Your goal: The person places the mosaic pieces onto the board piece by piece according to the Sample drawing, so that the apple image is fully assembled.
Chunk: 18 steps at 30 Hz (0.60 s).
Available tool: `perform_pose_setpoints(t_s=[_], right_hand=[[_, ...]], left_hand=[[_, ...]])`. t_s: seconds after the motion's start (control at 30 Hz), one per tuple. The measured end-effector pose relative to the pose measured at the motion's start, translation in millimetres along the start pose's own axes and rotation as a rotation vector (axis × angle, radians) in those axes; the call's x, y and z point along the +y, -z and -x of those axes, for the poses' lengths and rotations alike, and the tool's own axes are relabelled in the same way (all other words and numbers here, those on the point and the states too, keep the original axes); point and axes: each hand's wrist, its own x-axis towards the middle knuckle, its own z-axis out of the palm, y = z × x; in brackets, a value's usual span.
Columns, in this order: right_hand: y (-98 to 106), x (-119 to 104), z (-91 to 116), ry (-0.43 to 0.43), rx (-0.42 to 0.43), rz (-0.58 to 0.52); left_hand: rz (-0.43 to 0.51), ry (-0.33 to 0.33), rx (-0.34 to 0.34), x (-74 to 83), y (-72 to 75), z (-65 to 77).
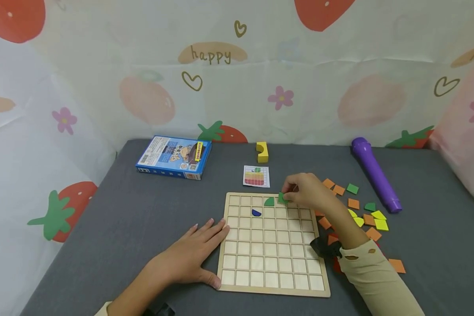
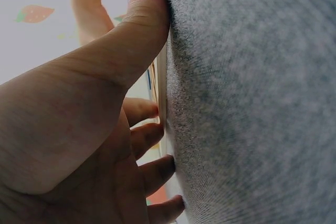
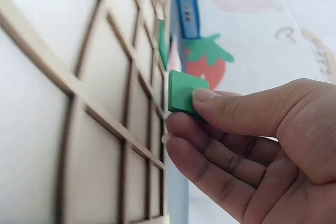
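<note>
A wooden grid board [image 1: 264, 290] lies flat on the dark grey table. My left hand [image 1: 189, 254] rests at its left edge, thumb and fingertips against the frame, fingers spread. Over the board's far edge my right hand [image 1: 306, 191] pinches a green square tile [image 3: 185, 92] between thumb and fingers, as the right wrist view shows up close. Just left of that tile, a green quarter-round tile [image 1: 269, 202] sits in a top-row cell. A blue half-round tile [image 1: 256, 213] lies in the second row, slightly tilted.
Behind the board lies a printed pattern card [image 1: 256, 176], with a yellow notched block [image 1: 262, 152] beyond it. A blue box [image 1: 174, 157] is at the back left. Several orange, green, yellow and red tiles [image 1: 369, 219] are scattered right, near a purple cylinder [image 1: 376, 174].
</note>
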Motion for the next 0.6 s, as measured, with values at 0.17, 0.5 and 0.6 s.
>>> perform_pose_setpoints(t_s=[0.17,0.5,0.6], right_hand=[[-9.8,-3.2,-2.6,0.029,0.017,0.065],[-14.2,-2.6,-2.5,0.056,0.004,0.095],[-15.6,-2.7,-2.8,0.083,0.008,0.135]], left_hand=[[-0.005,-0.002,-0.005,-0.1,0.5,-0.9],[-0.011,0.000,-0.006,-0.8,-0.2,-1.7],[-0.012,-0.004,-0.004,-1.0,-0.1,-1.5]])
